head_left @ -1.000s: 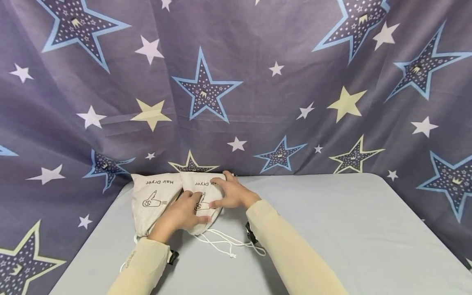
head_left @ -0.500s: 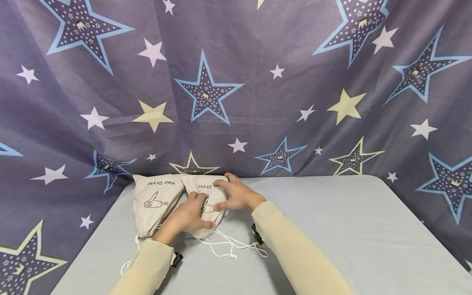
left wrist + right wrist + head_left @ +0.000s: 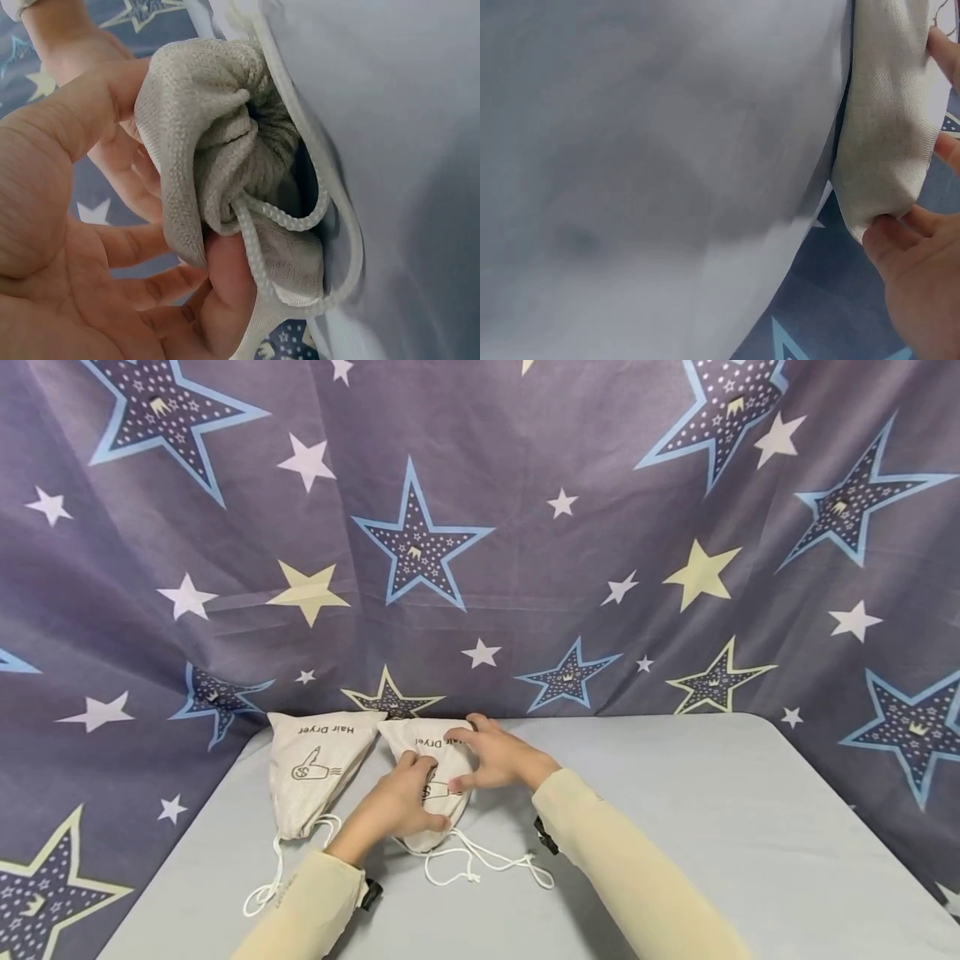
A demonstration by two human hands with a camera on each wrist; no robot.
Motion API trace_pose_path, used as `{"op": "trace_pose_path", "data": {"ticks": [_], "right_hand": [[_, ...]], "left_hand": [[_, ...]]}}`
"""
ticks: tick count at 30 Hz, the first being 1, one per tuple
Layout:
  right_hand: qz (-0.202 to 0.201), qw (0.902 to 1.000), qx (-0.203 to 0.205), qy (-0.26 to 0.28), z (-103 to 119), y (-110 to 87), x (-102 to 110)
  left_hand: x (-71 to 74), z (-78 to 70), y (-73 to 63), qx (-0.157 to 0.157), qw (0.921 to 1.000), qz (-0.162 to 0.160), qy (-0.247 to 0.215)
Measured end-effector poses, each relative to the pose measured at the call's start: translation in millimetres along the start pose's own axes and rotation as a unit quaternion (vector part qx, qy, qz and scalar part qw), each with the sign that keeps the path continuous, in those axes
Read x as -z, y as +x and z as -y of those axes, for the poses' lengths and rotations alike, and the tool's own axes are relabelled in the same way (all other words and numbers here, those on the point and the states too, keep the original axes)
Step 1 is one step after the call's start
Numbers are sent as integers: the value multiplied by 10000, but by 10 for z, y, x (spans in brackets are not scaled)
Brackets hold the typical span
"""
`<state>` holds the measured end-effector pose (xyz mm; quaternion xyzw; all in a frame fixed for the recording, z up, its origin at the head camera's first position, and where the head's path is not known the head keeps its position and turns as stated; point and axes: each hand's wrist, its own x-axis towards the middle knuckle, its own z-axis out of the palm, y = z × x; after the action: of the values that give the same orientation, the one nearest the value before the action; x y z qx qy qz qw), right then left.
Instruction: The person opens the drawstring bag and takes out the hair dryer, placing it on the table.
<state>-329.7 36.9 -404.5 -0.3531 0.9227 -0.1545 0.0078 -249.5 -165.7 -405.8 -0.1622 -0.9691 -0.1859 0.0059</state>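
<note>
A cream drawstring bag (image 3: pixel 448 762) printed "Hair Dryer" lies on the light table at the back, between my two hands. My left hand (image 3: pixel 397 802) grips its near left side. In the left wrist view, the thumb and fingers of that hand curl round the gathered mouth of the bag (image 3: pixel 176 142), where a white cord (image 3: pixel 281 217) hangs out. My right hand (image 3: pixel 501 757) holds the far right edge. In the right wrist view its fingertips pinch a lower corner of the bag (image 3: pixel 889 142). Whatever fills the bag is hidden.
A second, matching drawstring bag (image 3: pixel 315 777) lies to the left, its white cord (image 3: pixel 262 897) trailing towards the near side. A dark star-patterned curtain (image 3: pixel 495 568) hangs right behind the table (image 3: pixel 675 827), whose surface stretches away to the right.
Both hands have shifted to the right and slightly nearer, taking the right bag along. A gap has opened between the two bags, and more of the left one's cord shows. The left bag stays put.
</note>
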Motion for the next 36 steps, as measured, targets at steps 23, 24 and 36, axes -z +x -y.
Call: {"op": "trace_pose_path", "data": {"ticks": [23, 24, 36], "right_hand": [[189, 9950, 303, -932, -160, -433, 236], [190, 9948, 325, -943, -165, -447, 238], [164, 9986, 230, -439, -276, -612, 267]], "left_hand": [[-142, -336, -65, -341, 9994, 12, -93], [-149, -341, -66, -348, 9993, 24, -104], [-219, -519, -14, -540, 9984, 117, -87]]}}
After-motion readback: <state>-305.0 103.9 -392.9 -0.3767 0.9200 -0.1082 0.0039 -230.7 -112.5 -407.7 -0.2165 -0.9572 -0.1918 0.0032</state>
